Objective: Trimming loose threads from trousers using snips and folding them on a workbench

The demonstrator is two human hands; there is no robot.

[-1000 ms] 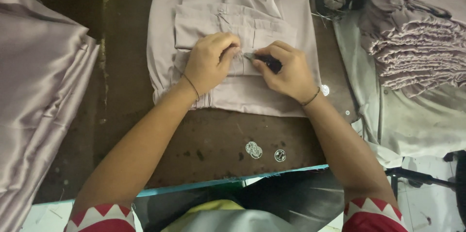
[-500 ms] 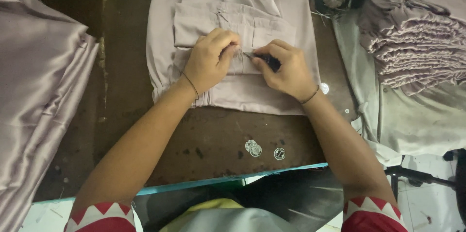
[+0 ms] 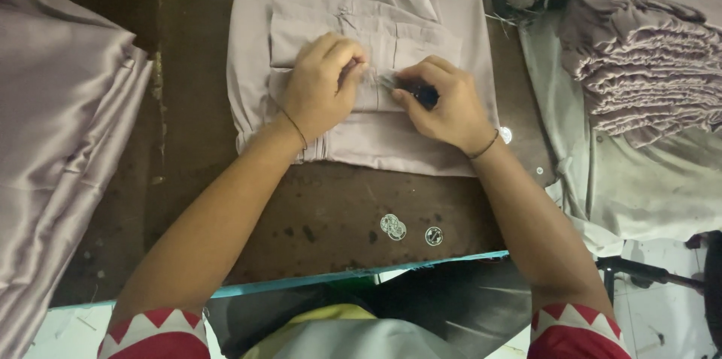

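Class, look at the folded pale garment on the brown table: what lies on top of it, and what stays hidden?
On the folded garment rest the left hand and right hand, which pinches a small dark tool. The fabric under both hands is covered.
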